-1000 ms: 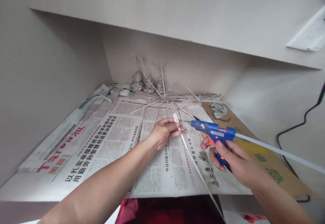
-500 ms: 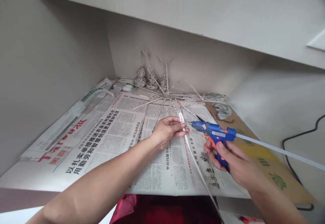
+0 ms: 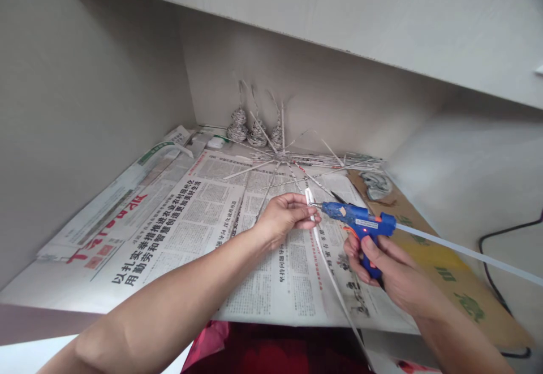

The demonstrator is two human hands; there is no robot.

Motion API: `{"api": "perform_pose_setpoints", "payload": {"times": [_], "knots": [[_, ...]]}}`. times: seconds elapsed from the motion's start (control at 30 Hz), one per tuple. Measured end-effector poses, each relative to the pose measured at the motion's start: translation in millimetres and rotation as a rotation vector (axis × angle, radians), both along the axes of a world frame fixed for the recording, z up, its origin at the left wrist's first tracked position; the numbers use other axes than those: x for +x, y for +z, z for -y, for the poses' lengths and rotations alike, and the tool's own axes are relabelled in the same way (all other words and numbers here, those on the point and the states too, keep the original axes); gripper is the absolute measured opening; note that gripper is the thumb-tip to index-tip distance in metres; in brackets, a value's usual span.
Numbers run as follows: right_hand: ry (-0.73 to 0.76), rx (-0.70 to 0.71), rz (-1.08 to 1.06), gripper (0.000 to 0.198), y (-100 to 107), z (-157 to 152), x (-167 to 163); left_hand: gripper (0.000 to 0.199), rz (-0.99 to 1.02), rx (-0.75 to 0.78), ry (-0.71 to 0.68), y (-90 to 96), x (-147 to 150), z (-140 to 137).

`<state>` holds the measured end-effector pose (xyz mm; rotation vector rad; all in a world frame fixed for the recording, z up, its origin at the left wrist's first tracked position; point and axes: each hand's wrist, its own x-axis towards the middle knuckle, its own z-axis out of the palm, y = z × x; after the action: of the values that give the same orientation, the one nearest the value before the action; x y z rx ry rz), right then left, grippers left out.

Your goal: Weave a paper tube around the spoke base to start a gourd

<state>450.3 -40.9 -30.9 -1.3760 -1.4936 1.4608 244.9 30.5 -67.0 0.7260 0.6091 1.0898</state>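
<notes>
Between the thumb and fingers of my left hand [image 3: 292,215] is the upper end of a long white paper strip [image 3: 333,278], which trails down past the table's front edge. My right hand [image 3: 382,258] grips a blue hot glue gun [image 3: 354,218] by its handle, with fingers at the orange trigger. The gun's metal nozzle points left and meets the strip's end at my left fingertips; whether glue is coming out is too small to tell. A long translucent glue stick [image 3: 462,248] sticks out of the gun's back. A small red light shows on its side.
Newspaper sheets [image 3: 169,255] cover the table. Beyond my hands lies a star-shaped arrangement of paper rods [image 3: 280,158], beside a rod bundle [image 3: 356,162]. Three woven gourd shapes [image 3: 237,128] stand by the back wall. Cardboard [image 3: 479,317] and a black cord [image 3: 483,249] are at right.
The view has shifted slightly. The strip's end has turned a little in my left fingers, and the nozzle now sits against it. Both hands keep their holds.
</notes>
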Motion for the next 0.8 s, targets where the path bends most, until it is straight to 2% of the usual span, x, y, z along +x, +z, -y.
{"api": "perform_pose_setpoints", "payload": {"times": [0.37, 0.67, 0.8], "knots": [[-0.020, 0.014, 0.016, 0.030, -2.7, -2.7, 2.2, 0.023, -0.007, 0.012, -0.012, 2.1, -1.2, 0.9], [0.017, -0.002, 0.102, 0.031, 16.2, 1.2, -8.2, 0.026, 0.004, 0.010, -0.008, 0.5, -1.0, 1.0], [0.010, 0.044, 0.098, 0.032, 15.1, 4.1, -10.7, 0.027, -0.011, 0.013, -0.004, 0.8, -1.1, 1.1]]}}
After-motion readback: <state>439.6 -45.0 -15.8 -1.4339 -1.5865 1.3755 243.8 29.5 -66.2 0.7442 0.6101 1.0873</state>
